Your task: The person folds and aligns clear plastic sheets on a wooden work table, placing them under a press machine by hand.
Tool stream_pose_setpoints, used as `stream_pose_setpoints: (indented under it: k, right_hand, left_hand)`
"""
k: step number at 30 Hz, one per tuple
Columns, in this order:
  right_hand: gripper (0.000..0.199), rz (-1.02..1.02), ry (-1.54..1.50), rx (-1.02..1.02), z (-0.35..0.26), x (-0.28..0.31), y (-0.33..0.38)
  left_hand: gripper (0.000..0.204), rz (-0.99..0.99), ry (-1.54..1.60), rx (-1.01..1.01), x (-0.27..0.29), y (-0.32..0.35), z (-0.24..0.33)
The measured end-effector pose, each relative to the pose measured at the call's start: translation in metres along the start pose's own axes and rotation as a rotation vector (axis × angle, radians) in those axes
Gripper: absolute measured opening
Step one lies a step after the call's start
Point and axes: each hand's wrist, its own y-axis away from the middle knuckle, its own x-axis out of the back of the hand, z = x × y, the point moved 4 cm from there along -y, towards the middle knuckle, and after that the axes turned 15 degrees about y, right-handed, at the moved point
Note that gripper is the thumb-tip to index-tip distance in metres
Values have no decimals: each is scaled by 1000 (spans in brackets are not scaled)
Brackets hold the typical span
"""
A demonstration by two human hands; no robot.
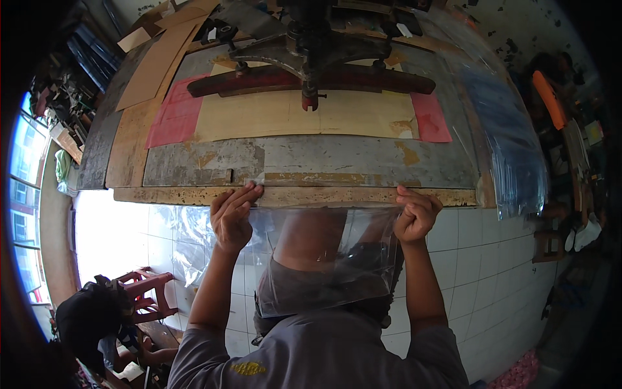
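A clear plastic sheet [330,259] hangs from the worktable's front edge down over my lap. My left hand [232,217] pinches its upper left corner, fingertips resting at the wooden edge strip [311,196]. At the upper right corner my right hand [418,212] is closed on the same sheet, its fingers also against the strip. Between the two hands the sheet's top edge runs along the strip. Beyond it, a dark metal press bar [272,79] stands over a cream panel [259,117] with pink ends [432,117].
A stack of clear bluish plastic sheets [502,136] lies over the table's right side. Cardboard [152,78] covers the far left. More clear plastic [191,236] hangs below the edge at left. A person [97,324] sits low at left near a red stool [146,292].
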Motion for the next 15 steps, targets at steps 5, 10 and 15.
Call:
stream_pose_setpoints:
  k: [5, 10, 15]
  right_hand:
    - [7, -15, -278, -84, -2, 29, -27]
    - [15, -335, -561, -643, -3, 41, -93]
    - [18, -433, -384, -547, 16, -11, -125]
  left_hand:
    - [7, 35, 161, 45, 27, -13, 13]
    - [13, 117, 406, 709, 60, -54, 21]
    - [24, -19, 489, 832, 50, -86, -26]
